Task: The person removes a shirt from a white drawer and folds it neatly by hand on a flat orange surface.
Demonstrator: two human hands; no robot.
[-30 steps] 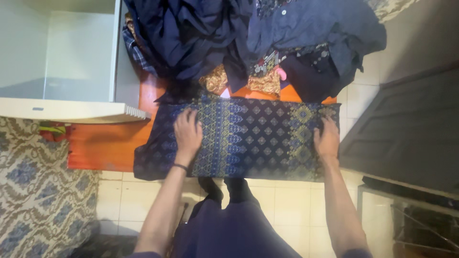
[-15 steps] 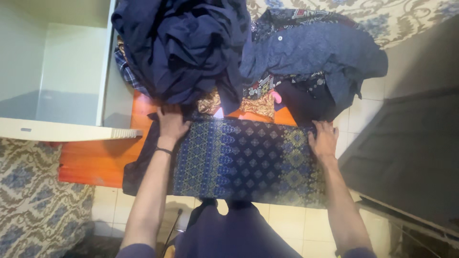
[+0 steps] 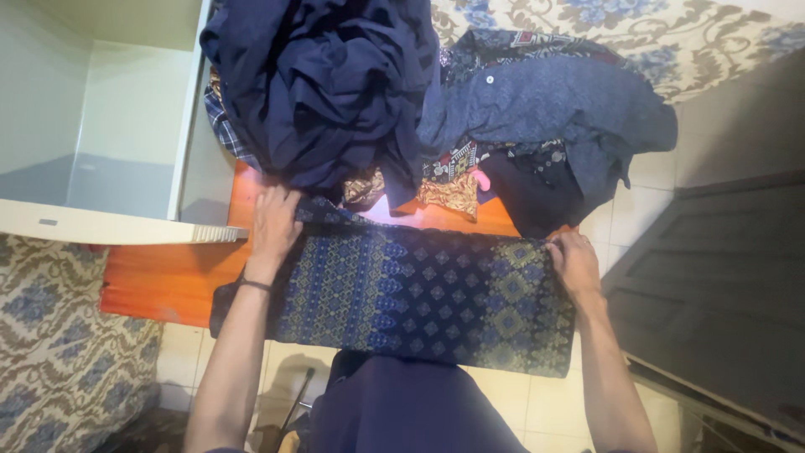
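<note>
A dark blue cloth with a gold diamond pattern (image 3: pixel 419 294) lies lengthwise across an orange wooden table (image 3: pixel 168 281), its near edge hanging over the table's front. My left hand (image 3: pixel 272 225) lies on the cloth's far left corner, fingers over the edge, right below the clothes pile. My right hand (image 3: pixel 574 262) holds the cloth's far right corner with curled fingers. A thin dark band circles my left wrist.
A heap of dark navy garments (image 3: pixel 319 84) and a blue-grey buttoned shirt (image 3: pixel 545 105) crowd the table's far side. A pale open cabinet (image 3: pixel 109 134) stands at the left, a dark panel (image 3: pixel 721 277) at the right. Patterned fabric (image 3: pixel 59 335) lies lower left; white tiles lie below.
My left hand slid left and away along the cloth to its far left corner. My right hand shifted slightly towards me at the right end. The cloth looks narrower than a second ago.
</note>
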